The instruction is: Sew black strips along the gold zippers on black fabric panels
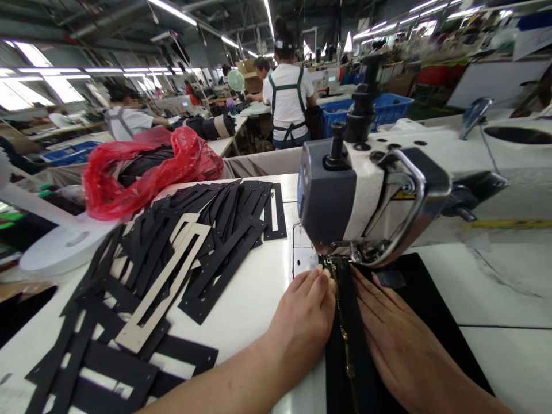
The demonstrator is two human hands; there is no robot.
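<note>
A black fabric piece (425, 305) lies under the head of a sewing machine (330, 201). Along it runs a black zipper (344, 333) with gold-coloured teeth, leading up to the presser foot. My left hand (308, 307) is at the zipper's left edge, its fingers bunched and pinched on it close to the foot. Flat on the fabric to the right of the zipper rests my right hand (392, 328), fingers stretched out toward the needle area. The needle itself is hard to make out behind the machine head and my fingertips.
Several black slotted strips (224, 264) are heaped on the white table (259, 310) at left, with a beige one (172, 282) on top. Behind them lies a red plastic bag (190, 155). A white round base (64, 244) stands far left. Co-workers and blue crates (390, 109) are beyond.
</note>
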